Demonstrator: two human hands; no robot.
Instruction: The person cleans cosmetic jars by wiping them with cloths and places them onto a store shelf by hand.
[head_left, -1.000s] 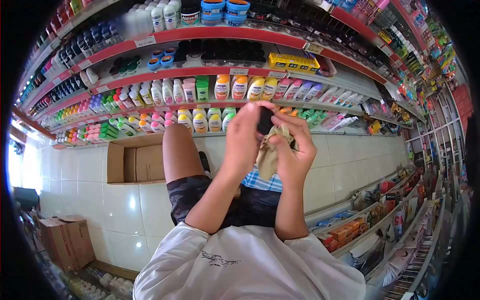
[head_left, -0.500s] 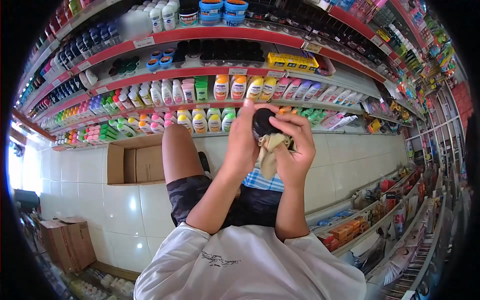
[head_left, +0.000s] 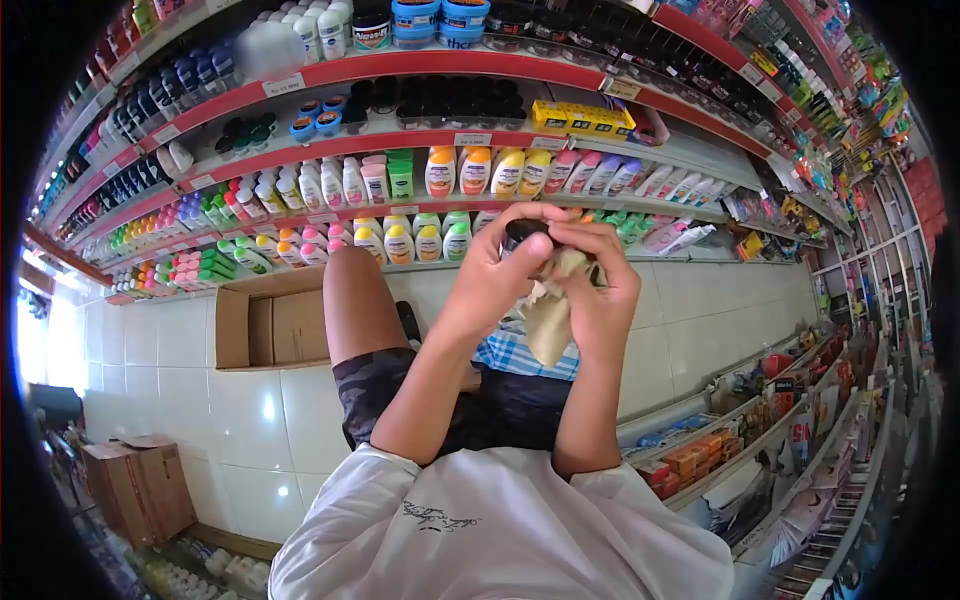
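Note:
A small jar with a black lid (head_left: pixel 522 232) sits between my two hands in front of the lower shelves. My left hand (head_left: pixel 494 272) is closed round it, thumb across its near side. My right hand (head_left: pixel 606 280) grips a cream cloth (head_left: pixel 548 325) against the jar, and its fingers reach over the jar's right side. The cloth's loose end hangs below the hands. Much of the jar is hidden behind fingers and cloth. Under the hands, a blue checked cloth (head_left: pixel 525 352) lies across my lap.
Shelves ahead hold rows of lotion bottles (head_left: pixel 455 172), dark jars (head_left: pixel 460 103) and yellow boxes (head_left: pixel 583 118). An open cardboard box (head_left: pixel 232 330) lies on the tiled floor left of my knee. Another carton (head_left: pixel 140 490) stands behind it. Low shelving (head_left: pixel 700 455) runs along the right.
The jar has tilted and turned in my hands; my left thumb now lies across it. My right fingers and the cloth have shifted slightly right and down.

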